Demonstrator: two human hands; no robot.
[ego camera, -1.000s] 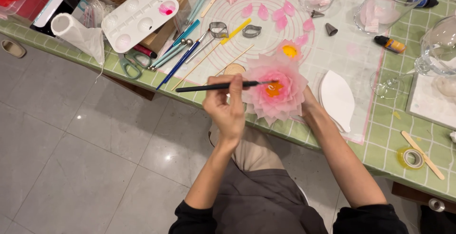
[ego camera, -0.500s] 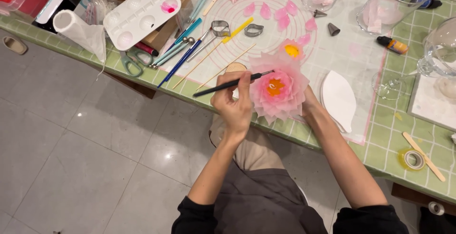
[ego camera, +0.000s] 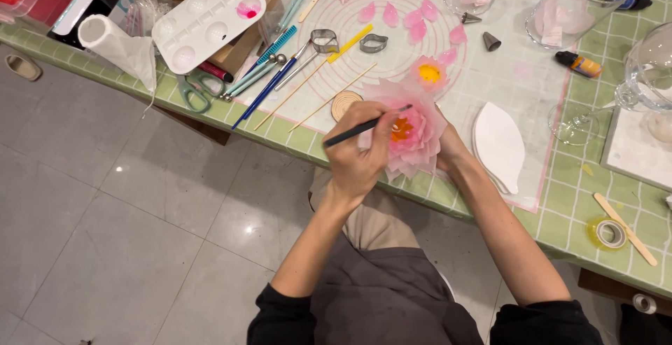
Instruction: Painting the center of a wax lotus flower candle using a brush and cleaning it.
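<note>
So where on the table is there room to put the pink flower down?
Bare mat lies between the small yellow-centred flower, the dark metal cone and the white leaf shapes. Bare green tiles sit between those shapes and the tape roll. It's crowded on the picture's left, around the palette, scissors and tools.

Your bench (ego camera: 560, 198) is tiled in pale green squares, with grey floor tiles (ego camera: 105, 247) below its edge. A translucent mat with pink rings (ego camera: 504, 72) covers its middle. On the mat lie loose pink petals (ego camera: 413, 19), two metal cutters (ego camera: 350, 39) and white leaf shapes (ego camera: 498, 145). Scissors (ego camera: 190, 89), a white paint palette (ego camera: 208, 19) and a tape roll (ego camera: 607, 233) rest towards its ends.
</note>
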